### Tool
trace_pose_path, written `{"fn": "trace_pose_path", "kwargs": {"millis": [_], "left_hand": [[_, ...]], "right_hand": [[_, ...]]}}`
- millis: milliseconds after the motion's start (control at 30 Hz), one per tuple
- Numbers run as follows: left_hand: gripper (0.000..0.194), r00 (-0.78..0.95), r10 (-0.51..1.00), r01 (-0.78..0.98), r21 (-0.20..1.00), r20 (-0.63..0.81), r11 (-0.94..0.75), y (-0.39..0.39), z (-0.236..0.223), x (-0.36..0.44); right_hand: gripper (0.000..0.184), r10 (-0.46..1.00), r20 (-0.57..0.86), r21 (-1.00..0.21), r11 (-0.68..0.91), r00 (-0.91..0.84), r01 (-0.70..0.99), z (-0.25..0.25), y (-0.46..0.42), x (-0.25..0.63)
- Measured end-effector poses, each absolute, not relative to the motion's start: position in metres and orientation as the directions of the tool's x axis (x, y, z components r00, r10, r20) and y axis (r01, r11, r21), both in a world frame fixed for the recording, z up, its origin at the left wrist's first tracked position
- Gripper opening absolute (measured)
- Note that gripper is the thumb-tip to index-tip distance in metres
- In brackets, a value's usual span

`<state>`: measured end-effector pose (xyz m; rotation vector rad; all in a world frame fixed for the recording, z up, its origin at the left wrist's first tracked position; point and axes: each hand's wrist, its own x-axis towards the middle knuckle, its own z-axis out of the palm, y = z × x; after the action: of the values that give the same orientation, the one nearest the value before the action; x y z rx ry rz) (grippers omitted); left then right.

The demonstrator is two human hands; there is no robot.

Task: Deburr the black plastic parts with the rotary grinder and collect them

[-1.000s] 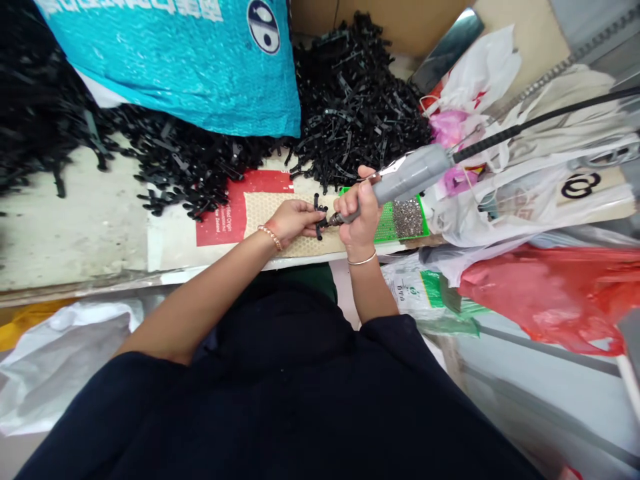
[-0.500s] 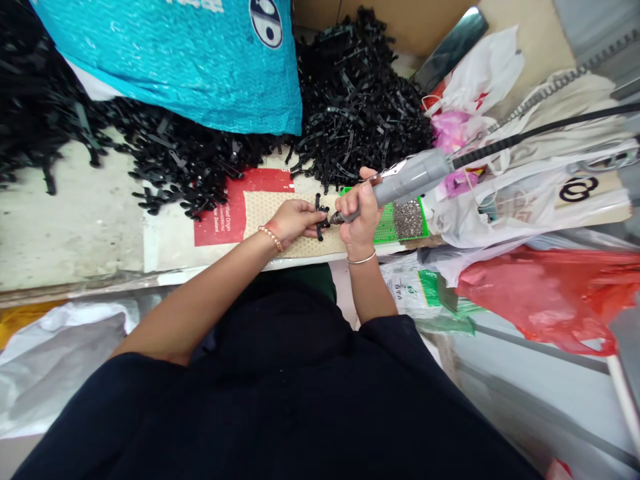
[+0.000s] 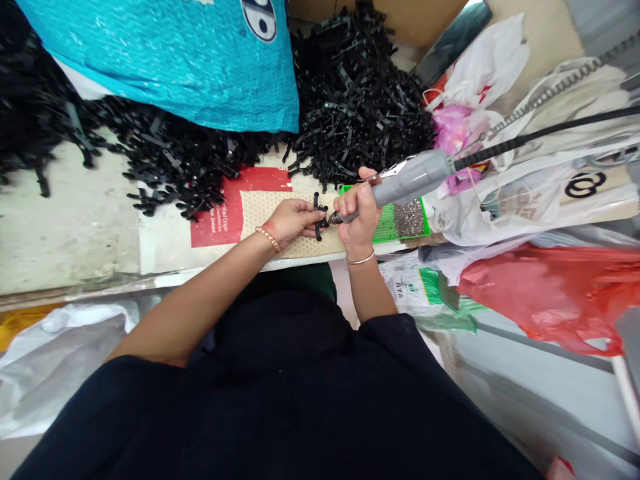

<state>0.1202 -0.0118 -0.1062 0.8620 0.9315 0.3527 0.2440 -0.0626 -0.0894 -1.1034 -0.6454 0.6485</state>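
Observation:
Between thumb and fingers, my left hand pinches a small black plastic part above the beige patterned mat. My right hand is wrapped around a grey electric screwdriver, whose tip points left at the black part. Whether the tip touches the part is too small to tell. Just right of that hand lies a green tray of small metal screws, partly hidden by the hand. A large heap of similar black parts rises behind both hands.
Another black heap spreads at left under a blue bag. From the screwdriver a black cable runs right, over white plastic bags. A red bag hangs past the table's front edge at right.
Both hands keep nearly the same pose and grip. The screwdriver's tip sits slightly farther from the black part than a second ago. The view has shifted a little.

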Motion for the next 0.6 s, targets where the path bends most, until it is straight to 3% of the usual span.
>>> {"fn": "trace_pose_path", "kwargs": {"millis": [167, 433, 600], "left_hand": [[0.024, 0.574, 0.607, 0.084, 0.777, -0.55, 0.624, -0.0112, -0.1066, 0.1201], [0.024, 0.571, 0.612, 0.079, 0.778, -0.548, 0.623, -0.0114, -0.1067, 0.1201], [0.021, 0.567, 0.611, 0.08, 0.775, -0.553, 0.627, -0.0117, -0.105, 0.1202]], "right_hand": [[0.048, 0.757, 0.165, -0.886, 0.395, 0.632, -0.243, -0.0796, -0.0632, 0.2376], [0.048, 0.759, 0.199, -0.926, 0.353, 0.62, -0.135, -0.0846, -0.0634, 0.2393], [0.046, 0.774, 0.209, -0.918, 0.367, 0.598, -0.154, -0.0861, -0.0627, 0.2393]]}}
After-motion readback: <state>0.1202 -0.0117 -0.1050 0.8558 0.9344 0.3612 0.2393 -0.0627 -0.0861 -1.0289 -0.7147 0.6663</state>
